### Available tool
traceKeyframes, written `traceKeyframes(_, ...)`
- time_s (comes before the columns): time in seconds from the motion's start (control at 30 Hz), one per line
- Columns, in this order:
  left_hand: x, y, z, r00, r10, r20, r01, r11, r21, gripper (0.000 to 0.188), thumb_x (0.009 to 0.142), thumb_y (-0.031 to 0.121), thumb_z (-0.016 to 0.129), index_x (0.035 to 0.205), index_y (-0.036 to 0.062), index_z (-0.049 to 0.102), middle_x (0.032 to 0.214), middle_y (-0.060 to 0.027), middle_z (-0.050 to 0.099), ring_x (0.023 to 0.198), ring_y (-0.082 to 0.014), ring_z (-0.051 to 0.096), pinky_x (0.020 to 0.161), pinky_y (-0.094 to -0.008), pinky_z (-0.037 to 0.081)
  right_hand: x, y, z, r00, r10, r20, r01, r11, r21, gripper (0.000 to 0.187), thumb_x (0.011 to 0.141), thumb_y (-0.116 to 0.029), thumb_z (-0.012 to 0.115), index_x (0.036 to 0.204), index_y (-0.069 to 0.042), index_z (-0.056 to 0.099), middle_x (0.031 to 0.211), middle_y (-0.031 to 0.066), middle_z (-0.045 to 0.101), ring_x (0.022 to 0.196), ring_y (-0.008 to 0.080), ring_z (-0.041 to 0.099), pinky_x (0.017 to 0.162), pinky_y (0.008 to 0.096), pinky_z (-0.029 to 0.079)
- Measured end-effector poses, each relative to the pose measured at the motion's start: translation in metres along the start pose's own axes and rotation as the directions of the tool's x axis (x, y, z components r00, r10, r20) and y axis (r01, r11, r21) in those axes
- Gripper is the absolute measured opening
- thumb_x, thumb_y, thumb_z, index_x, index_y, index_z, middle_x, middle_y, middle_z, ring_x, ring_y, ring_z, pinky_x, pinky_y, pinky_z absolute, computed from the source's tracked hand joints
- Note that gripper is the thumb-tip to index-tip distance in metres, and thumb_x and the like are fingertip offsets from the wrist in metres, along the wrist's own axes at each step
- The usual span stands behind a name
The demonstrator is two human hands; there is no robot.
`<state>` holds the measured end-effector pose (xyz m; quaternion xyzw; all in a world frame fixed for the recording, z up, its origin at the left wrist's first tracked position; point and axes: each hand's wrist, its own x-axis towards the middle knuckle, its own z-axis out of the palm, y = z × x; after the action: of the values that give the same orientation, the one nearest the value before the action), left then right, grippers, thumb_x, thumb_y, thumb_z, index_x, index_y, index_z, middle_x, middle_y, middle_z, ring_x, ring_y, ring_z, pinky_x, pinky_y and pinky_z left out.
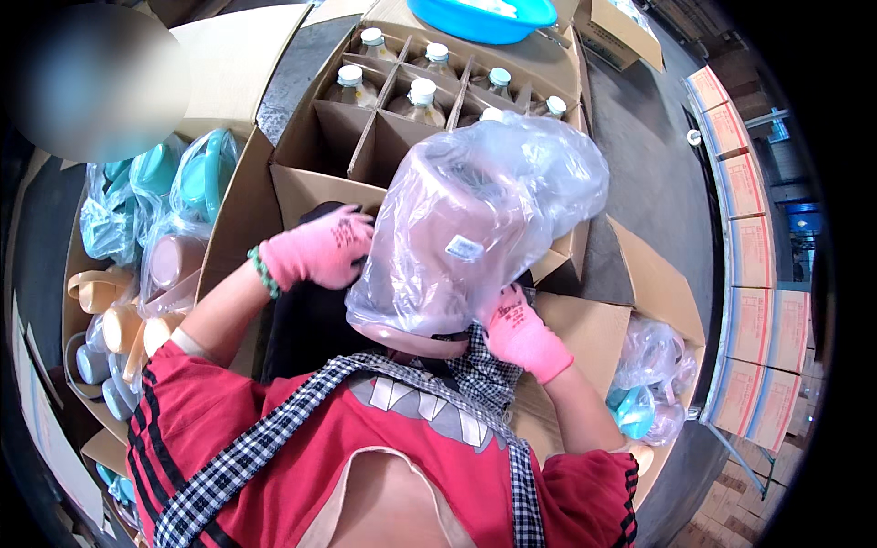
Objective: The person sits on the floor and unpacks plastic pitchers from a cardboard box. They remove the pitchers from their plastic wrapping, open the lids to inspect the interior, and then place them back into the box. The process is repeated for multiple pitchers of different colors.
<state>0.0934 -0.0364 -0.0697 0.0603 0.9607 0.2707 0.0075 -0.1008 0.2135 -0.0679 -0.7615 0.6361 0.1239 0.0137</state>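
Observation:
In front of my chest a large pink plastic container [448,247] stands tilted inside a clear plastic bag [557,169]. The bag's puffed end points away to the upper right, and a small white label shows on the container's side. My right hand [528,336], in a pink glove, is closed on the bag at its lower right; some fingertips are hidden behind the plastic. On the other side my left hand [320,247], gloved alike, reaches to the container's left edge with bent, slightly parted fingers. Whether it touches the bag is hard to see.
Beyond the bag stands a divided cardboard box [320,187] with several white-capped clear bottles [422,100]. A blue basin [493,23] lies behind it. Bagged teal, pink and peach containers [174,260] fill a box at left; another open box [662,274] sits right. Stacked cartons [749,247] line the far right.

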Motion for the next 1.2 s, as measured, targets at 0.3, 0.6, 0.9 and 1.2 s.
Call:
traceKeyframes(0.3,-0.054,0.062,0.027,1.0,0.009,-0.016,-0.012,0.981,-0.195,0.024,0.066,0.021,0.061,0.082,0.0031,0.059,0.087,-0.0127,0.057,0.09,-0.0297,0.052,0.094,-0.0413,0.032,0.02,0.019,-0.11,0.838,0.488,-0.243,-0.361,0.831,0.423,0.026,0.069,-0.006,0.056,0.095,0.0,0.053,0.096,0.0155,0.054,0.088,0.0328,0.052,0.075,0.0372,0.043)
traceKeyframes(0.6,-0.057,0.08,0.03,0.996,0.039,-0.086,-0.05,0.991,-0.127,0.022,0.061,0.024,0.065,0.064,0.0044,0.055,0.072,-0.0096,0.054,0.079,-0.0294,0.049,0.081,-0.0406,0.037,0.079,-0.038,-0.051,0.855,-0.498,0.145,0.517,0.837,-0.177,0.02,0.074,-0.018,0.048,0.089,-0.01,0.059,0.096,0.0073,0.056,0.099,0.0249,0.048,0.088,0.042,0.034)
traceKeyframes(0.9,-0.108,0.08,0.027,0.645,-0.509,-0.569,0.158,0.818,-0.553,0.013,0.068,0.003,0.056,0.08,-0.0005,0.053,0.086,-0.013,0.052,0.083,-0.0235,0.052,0.077,-0.032,0.041,0.06,0.014,-0.067,0.832,-0.457,-0.316,0.463,0.884,-0.059,0.011,0.061,-0.019,0.054,0.062,-0.011,0.046,0.067,0.0047,0.051,0.069,0.0215,0.053,0.064,0.0322,0.041)
traceKeyframes(1.2,-0.035,0.06,0.072,0.72,-0.564,-0.404,0.152,0.697,-0.701,0.085,0.064,0.027,0.073,0.13,0.0028,0.026,0.117,-0.0151,0.043,0.093,-0.0187,0.052,0.081,-0.0304,0.043,0.011,0.075,-0.135,0.563,0.77,-0.3,-0.189,0.473,0.861,0.034,0.065,-0.015,0.07,0.092,0.003,0.058,0.084,0.0097,0.061,0.074,0.0164,0.056,0.07,0.027,0.043)
